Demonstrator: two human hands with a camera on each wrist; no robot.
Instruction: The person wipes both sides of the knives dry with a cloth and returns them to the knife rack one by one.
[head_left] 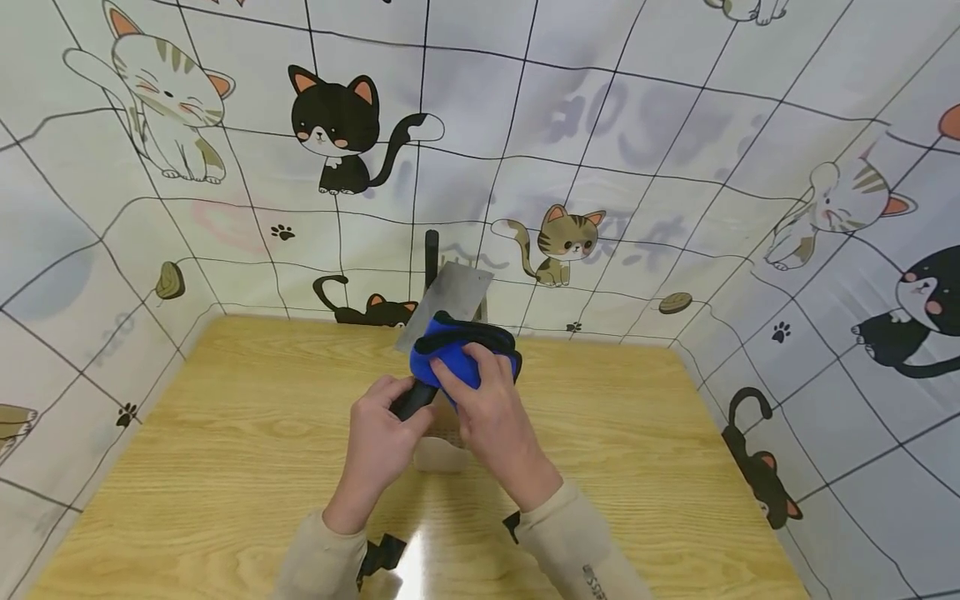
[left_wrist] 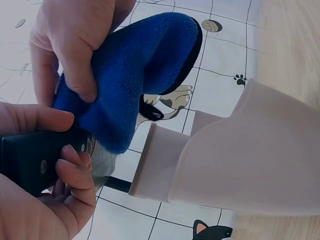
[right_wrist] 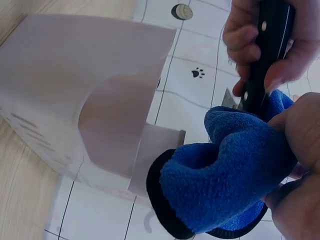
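A cleaver with a broad grey blade (head_left: 455, 290) points away and slightly right in the head view. My left hand (head_left: 381, 437) grips its black riveted handle (right_wrist: 270, 45). Against the blade, near the handle, my right hand (head_left: 501, 417) pinches a blue fleecy cloth (left_wrist: 117, 75) with black edging. The cloth is folded around the base of the blade, hiding that part of it. In the right wrist view the cloth (right_wrist: 240, 165) hangs in loose folds below the handle.
A pale knife holder (left_wrist: 250, 155) stands on the wooden table (head_left: 262, 433) beneath the hands, largely hidden by them in the head view. Another black handle (head_left: 431, 250) rises behind the blade. Cat-printed sheeting (head_left: 637, 208) surrounds the table at the back and sides.
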